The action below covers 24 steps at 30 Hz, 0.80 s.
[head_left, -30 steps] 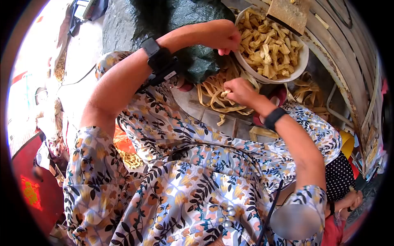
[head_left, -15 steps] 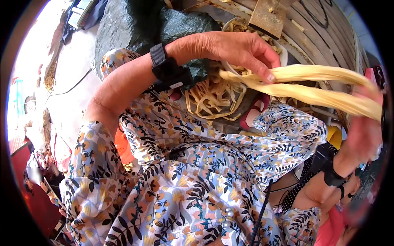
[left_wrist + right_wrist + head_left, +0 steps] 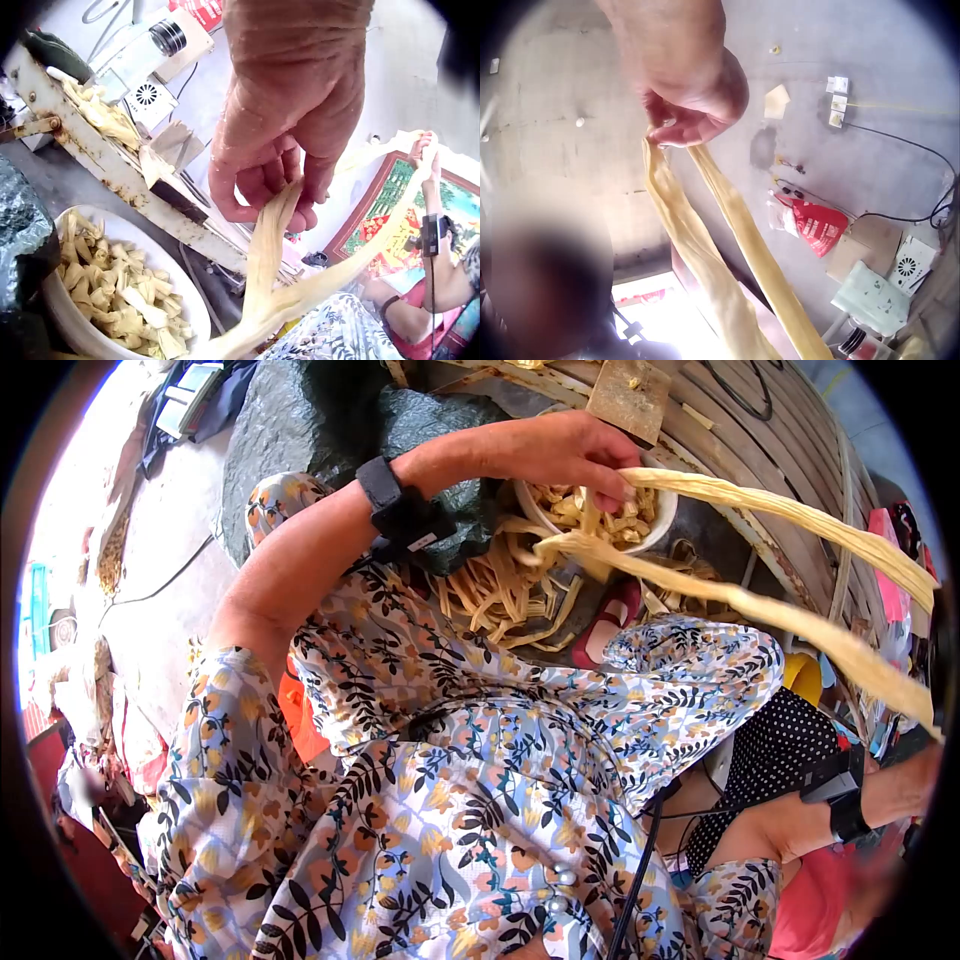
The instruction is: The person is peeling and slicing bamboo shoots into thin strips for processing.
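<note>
My left hand (image 3: 575, 455) pinches a long, soft, pale-yellow strip (image 3: 790, 506) between thumb and fingers, above the white bowl (image 3: 663, 532). In the left wrist view the strip (image 3: 262, 270) hangs from those fingertips and meets a second length below. Far out to the right, my right hand (image 3: 686, 101) pinches the other end, where the strip doubles over and two lengths (image 3: 705, 270) run down from the fingers. Small knotted yellow pieces (image 3: 120, 289) fill the bowl. More loose strips (image 3: 495, 595) lie in a pile on the ground, left of the bowl.
A dark green plastic sheet (image 3: 300, 450) lies left of the bowl. Behind it stand a slatted wooden surface with a rusty frame (image 3: 97, 161) and a small wooden board (image 3: 628, 398). Another person (image 3: 810, 900) sits close on my right.
My right hand has swung from the strip pile out to the far right, drawing the yellow strip long. My left hand has come to pinch the strip over the bowl.
</note>
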Tool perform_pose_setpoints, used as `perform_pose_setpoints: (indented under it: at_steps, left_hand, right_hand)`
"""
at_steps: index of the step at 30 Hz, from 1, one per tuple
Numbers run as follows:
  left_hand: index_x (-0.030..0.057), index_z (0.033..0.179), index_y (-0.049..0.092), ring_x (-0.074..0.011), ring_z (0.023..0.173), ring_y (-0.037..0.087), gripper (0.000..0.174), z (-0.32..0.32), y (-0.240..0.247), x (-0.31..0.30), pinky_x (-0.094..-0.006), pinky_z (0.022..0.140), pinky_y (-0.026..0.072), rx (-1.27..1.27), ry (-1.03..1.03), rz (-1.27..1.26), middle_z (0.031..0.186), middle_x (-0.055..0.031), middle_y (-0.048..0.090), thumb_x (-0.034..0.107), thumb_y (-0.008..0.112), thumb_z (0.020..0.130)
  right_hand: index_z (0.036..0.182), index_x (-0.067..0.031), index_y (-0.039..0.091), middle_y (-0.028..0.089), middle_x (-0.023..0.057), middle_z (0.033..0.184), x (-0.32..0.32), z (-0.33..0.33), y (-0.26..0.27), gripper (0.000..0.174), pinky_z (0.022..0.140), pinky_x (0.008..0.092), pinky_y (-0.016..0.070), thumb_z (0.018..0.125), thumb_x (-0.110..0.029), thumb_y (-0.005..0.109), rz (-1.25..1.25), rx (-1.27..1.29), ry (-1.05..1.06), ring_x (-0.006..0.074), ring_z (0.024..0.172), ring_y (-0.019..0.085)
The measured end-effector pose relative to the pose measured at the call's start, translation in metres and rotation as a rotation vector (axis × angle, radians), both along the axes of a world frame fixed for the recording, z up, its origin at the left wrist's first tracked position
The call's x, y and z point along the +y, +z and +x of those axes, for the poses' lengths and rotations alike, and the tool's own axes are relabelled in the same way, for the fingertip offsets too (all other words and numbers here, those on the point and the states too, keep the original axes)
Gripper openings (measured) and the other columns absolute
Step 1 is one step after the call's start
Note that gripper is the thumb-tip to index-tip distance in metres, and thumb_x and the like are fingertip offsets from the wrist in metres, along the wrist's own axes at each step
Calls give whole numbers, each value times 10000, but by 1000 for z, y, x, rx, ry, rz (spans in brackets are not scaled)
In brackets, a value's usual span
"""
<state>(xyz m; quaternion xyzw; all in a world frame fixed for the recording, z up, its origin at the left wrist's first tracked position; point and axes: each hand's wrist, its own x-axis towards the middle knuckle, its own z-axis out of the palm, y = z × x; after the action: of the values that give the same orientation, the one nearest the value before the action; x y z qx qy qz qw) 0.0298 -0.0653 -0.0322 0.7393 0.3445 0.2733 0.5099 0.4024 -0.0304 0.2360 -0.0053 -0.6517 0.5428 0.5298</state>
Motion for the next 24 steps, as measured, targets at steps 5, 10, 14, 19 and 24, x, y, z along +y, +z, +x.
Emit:
perform_pose_setpoints:
  at_steps: [5, 10, 14, 19, 24]
  left_hand:
    - [20, 880, 558, -71, 719, 558, 249, -6, -2, -3, -207, 662, 450, -95, 168, -67, 749, -6, 588, 246, 457, 910]
    - [14, 847, 540, -105, 654, 551, 244, -12, -6, 19, -245, 640, 489, -744, 298, -411, 746, -40, 565, 218, 428, 920]
    - [22, 818, 532, -100, 594, 514, 177, -29, -18, 29, -274, 570, 472, -1032, 155, -759, 735, -51, 559, 168, 467, 893]
    - [7, 850, 573, -87, 610, 507, 180, -24, -10, 8, -227, 568, 447, -200, 805, -147, 710, -25, 554, 179, 518, 848]
    - [-6, 853, 562, -97, 688, 522, 130, -21, -11, 0, -226, 590, 436, 127, 463, 421, 752, -52, 547, 121, 549, 828]
  right_hand:
    - [804, -27, 579, 588, 23, 674, -19, -56, -43, 106, 488, 167, 448, 728, -92, 614, -573, 232, 416, 93, 508, 539]
    - [947, 6, 564, 610, 102, 837, -49, -124, -152, 239, 662, 301, 494, 743, -112, 600, -19, -732, 180, 207, 743, 612]
    - [991, -3, 560, 614, 135, 768, -69, -177, -231, 312, 630, 285, 487, 691, -72, 615, 216, -1381, 387, 208, 681, 621]
    - [938, 5, 589, 627, 136, 764, -51, -188, -274, 312, 672, 301, 485, 721, -205, 668, -181, -1060, 9, 212, 715, 623]
    - [884, 18, 607, 632, 79, 746, -39, -232, -294, 280, 643, 264, 467, 743, -215, 672, -162, -944, -216, 125, 683, 587]
